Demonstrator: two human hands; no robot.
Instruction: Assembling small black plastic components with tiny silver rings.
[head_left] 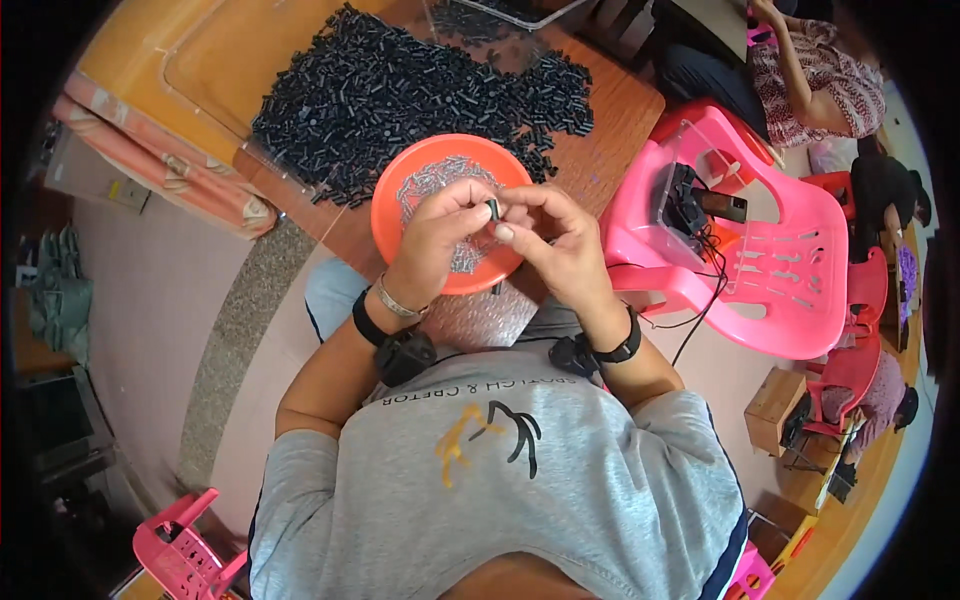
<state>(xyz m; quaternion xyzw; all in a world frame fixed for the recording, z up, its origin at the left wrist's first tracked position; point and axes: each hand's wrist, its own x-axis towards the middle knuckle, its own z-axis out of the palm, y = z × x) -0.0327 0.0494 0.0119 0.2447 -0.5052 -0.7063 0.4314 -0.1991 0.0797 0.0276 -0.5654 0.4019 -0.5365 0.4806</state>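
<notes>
Both hands meet over an orange plastic basin (385, 205) that holds many small silvery metal pins (445, 178). My left hand (437, 235) pinches a short black cylindrical piece (492, 209) between thumb and fingers. Close against that piece, my right hand (560, 245) has its thumb and fingers drawn together; whatever lies between them is hidden or too small to name. Beyond the basin spreads a large heap of similar black pieces (390, 90) on the brown wooden table (610, 120). One more black piece (497, 289) shows just below the basin's near rim.
A pink plastic chair (815, 270) stands at the right, with a black device (722, 205) and cables on it. Bubble wrap (480, 318) lies by my lap. Patterned cloth (165, 150) hangs at the left. Another person (820, 80) sits at the upper right.
</notes>
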